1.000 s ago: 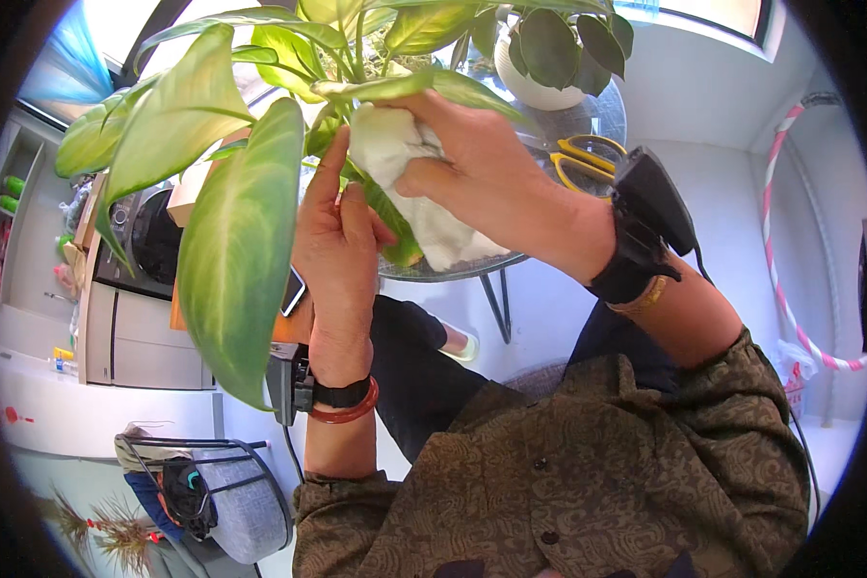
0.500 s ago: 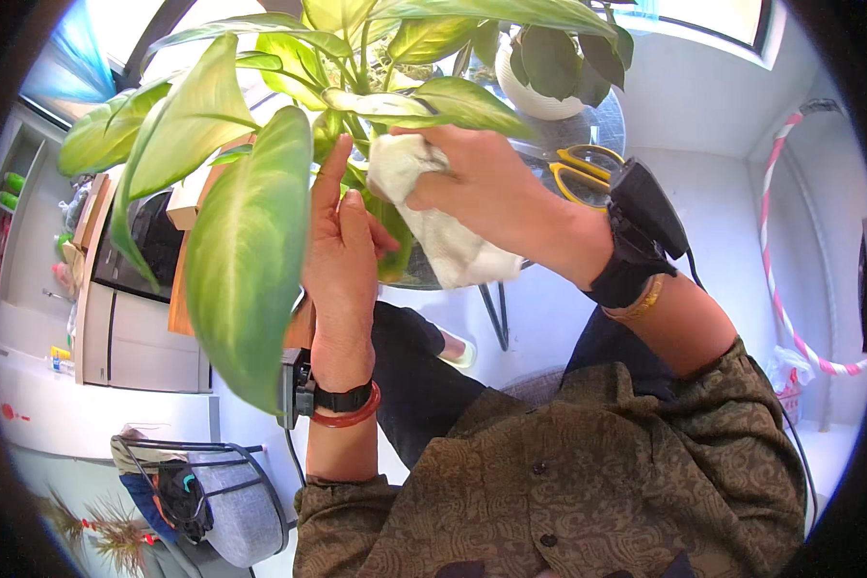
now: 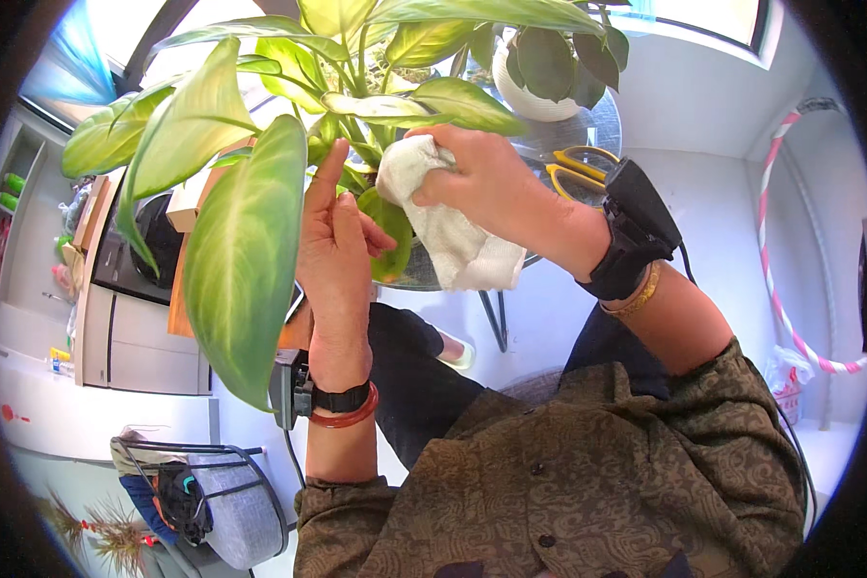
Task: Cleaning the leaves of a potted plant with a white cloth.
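Note:
My right hand [image 3: 491, 188] grips a crumpled white cloth [image 3: 458, 250] against the lower foliage of a leafy green plant [image 3: 241, 260], its lower end hanging down. Just left of it, my left hand [image 3: 342, 231] has its index finger stretched up among the leaves and its other fingers apart, touching or resting by a lower leaf [image 3: 395, 255]. Whether any fingertip pinches foliage is hidden. Behind my right hand, yellow-handled scissors [image 3: 578, 173] lie on a round glass table [image 3: 597, 125].
A white pot [image 3: 530, 87] with dark round leaves stands at the back. A wooden surface [image 3: 188, 313] and grey counter [image 3: 144, 347] are at left, a grey chair [image 3: 236, 511] with clothes at lower left. A pink-striped hoop [image 3: 790, 328] hangs at right.
My right hand and the cloth have moved slightly down and right from a second ago. My left hand has shifted a little, and the leaves above have swayed.

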Demonstrator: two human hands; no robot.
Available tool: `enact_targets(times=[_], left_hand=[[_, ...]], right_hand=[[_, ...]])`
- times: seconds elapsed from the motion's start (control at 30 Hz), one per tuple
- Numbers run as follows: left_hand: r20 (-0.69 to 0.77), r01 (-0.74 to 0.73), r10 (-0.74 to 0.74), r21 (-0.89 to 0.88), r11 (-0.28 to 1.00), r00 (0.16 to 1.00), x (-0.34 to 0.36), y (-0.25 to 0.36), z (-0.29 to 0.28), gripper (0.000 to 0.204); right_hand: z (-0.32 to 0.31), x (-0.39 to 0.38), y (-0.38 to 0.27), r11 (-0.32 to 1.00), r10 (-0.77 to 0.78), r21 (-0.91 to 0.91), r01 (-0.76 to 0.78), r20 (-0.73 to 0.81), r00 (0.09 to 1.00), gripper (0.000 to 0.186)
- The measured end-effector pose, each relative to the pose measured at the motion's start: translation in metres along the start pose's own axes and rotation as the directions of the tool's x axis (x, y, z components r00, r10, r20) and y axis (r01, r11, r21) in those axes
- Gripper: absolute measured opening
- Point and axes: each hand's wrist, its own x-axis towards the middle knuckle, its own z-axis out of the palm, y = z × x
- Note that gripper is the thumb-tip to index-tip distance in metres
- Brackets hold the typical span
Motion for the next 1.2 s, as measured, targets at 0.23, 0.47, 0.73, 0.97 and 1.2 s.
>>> enact_targets(times=[0.23,0.47,0.73,0.97,1.2], left_hand=[[-0.018,0.042,-0.042,0.018,0.999,0.999,-0.001,0.010,0.002,0.041],[-0.015,0.075,-0.075,0.007,0.997,0.997,-0.005,0.013,0.004,0.041],[-0.006,0.067,-0.067,-0.007,0.998,0.998,-0.003,0.009,0.004,0.040],[-0.003,0.111,-0.111,0.059,0.992,0.994,-0.012,0.009,0.006,0.033],[0.063,-0.003,-0.005,0.125,0.992,0.998,-0.024,0.021,0.005,0.026]], right_hand=[[0.002,0.002,0.005,0.996,0.019,0.087,-0.016,-0.027,0.999,0.042],[0.000,-0.005,-0.023,0.987,-0.048,0.145,0.068,-0.135,0.990,0.039],[0.012,-0.002,-0.012,0.992,-0.103,0.055,0.112,-0.145,0.984,0.038],[-0.014,-0.028,-0.013,0.935,0.032,0.353,-0.032,0.006,0.999,0.048],[-0.043,-0.057,0.014,0.855,0.153,0.469,-0.222,0.181,0.971,0.043]])
